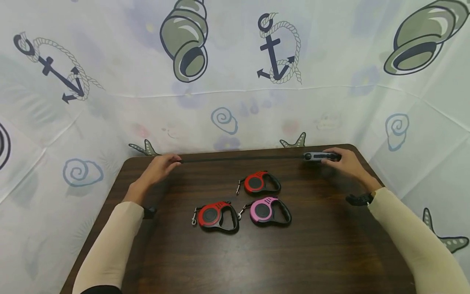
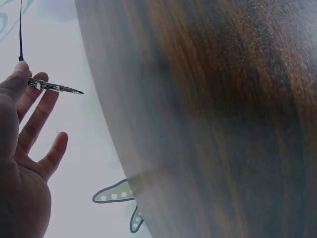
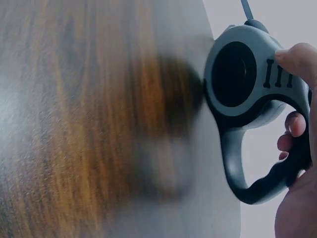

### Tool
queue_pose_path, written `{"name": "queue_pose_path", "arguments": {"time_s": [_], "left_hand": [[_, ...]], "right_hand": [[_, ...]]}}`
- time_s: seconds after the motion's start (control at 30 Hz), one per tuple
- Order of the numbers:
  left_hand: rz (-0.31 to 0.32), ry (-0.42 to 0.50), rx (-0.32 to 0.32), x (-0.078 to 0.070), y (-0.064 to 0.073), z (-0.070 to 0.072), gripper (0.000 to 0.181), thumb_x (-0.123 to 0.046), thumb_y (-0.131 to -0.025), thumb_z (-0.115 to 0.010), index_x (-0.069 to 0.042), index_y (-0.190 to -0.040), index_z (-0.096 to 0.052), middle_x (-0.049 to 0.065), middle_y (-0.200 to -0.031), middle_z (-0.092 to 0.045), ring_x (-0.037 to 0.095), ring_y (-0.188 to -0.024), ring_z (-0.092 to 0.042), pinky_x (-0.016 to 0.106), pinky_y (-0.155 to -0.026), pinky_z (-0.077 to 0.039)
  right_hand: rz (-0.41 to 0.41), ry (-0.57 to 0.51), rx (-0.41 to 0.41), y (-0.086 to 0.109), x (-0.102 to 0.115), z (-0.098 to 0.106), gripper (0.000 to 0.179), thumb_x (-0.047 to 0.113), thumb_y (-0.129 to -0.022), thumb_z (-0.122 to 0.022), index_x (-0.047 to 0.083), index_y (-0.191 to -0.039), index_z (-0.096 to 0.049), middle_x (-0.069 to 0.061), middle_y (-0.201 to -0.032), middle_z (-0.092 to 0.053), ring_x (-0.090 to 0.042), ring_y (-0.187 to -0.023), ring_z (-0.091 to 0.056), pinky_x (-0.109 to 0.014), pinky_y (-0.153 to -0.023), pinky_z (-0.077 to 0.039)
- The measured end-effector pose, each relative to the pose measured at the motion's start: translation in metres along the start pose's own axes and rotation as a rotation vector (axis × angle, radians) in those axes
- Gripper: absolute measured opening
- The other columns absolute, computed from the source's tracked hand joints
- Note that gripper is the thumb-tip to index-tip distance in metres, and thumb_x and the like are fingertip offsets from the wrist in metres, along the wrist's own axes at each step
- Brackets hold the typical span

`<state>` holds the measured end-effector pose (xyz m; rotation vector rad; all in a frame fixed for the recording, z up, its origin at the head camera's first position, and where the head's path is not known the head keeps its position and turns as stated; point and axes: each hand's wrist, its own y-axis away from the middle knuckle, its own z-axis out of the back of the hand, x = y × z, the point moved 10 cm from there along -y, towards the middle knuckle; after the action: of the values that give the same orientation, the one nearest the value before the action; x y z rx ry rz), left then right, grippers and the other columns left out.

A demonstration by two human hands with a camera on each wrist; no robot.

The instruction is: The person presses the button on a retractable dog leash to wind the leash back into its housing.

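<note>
My right hand (image 1: 345, 161) grips the black handle of a grey retractable dog leash (image 3: 232, 74) over the table's far right part. In the right wrist view the thumb lies on the grey casing by its slots, with fingers curled through the handle. A black strap (image 1: 242, 158) stretches across from the casing to my left hand (image 1: 161, 167) at the far left. There the thumb and fingers pinch the strap's end, and a metal clip (image 2: 55, 88) sticks out between them. The leash hangs above the tabletop, its dark shadow or reflection showing below it.
On the brown wooden table (image 1: 257, 261) lie two red retractable leashes, one farther back (image 1: 254, 183) and one nearer (image 1: 210, 215), plus a pink one (image 1: 262, 210). Their clips point left. A white printed curtain (image 1: 235, 69) hangs behind the table and on both sides.
</note>
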<state>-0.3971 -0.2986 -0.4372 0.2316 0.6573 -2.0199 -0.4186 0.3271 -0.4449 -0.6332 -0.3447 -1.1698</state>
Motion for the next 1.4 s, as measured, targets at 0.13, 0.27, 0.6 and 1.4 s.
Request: {"name": "queue_pose_path", "arguments": {"time_s": [0.13,0.27,0.6,1.4], "left_hand": [[-0.015,0.014,-0.015,-0.005,0.001,0.007,0.017,-0.002,-0.100,-0.071,0.007,-0.114,-0.071,0.023,-0.109,-0.075,0.043,-0.102,-0.071,0.060,-0.089,-0.053],[0.011,0.025,-0.009,-0.003,0.004,0.009,0.016,-0.002,-0.100,-0.071,0.005,-0.114,-0.071,0.021,-0.108,-0.076,0.041,-0.100,-0.072,0.058,-0.087,-0.054],[0.053,0.053,-0.026,0.000,0.014,0.018,0.018,-0.004,-0.101,-0.071,0.006,-0.116,-0.071,0.021,-0.106,-0.076,0.040,-0.098,-0.074,0.058,-0.086,-0.057],[0.066,0.070,0.000,-0.011,0.031,0.039,0.017,-0.007,-0.102,-0.071,0.001,-0.117,-0.073,0.013,-0.101,-0.077,0.031,-0.090,-0.074,0.031,-0.075,-0.056]], "right_hand": [[-0.044,-0.059,0.006,-0.002,-0.002,0.004,0.041,0.026,-0.097,-0.081,0.000,-0.128,-0.073,-0.025,-0.116,-0.072,-0.019,-0.080,-0.056,-0.020,-0.067,-0.045],[-0.040,-0.093,0.021,-0.002,-0.001,0.006,0.042,0.024,-0.096,-0.081,-0.002,-0.128,-0.072,-0.027,-0.119,-0.071,-0.014,-0.080,-0.057,-0.018,-0.067,-0.046],[-0.144,-0.116,0.155,0.003,-0.008,0.003,0.048,0.035,-0.099,-0.077,0.000,-0.131,-0.071,-0.024,-0.126,-0.068,-0.025,-0.093,-0.055,-0.027,-0.076,-0.046],[0.000,-0.728,0.262,0.007,0.012,0.012,0.030,0.001,-0.110,-0.048,-0.017,-0.124,-0.068,0.003,-0.089,-0.072,-0.015,-0.072,-0.057,-0.035,-0.067,-0.043]]}}
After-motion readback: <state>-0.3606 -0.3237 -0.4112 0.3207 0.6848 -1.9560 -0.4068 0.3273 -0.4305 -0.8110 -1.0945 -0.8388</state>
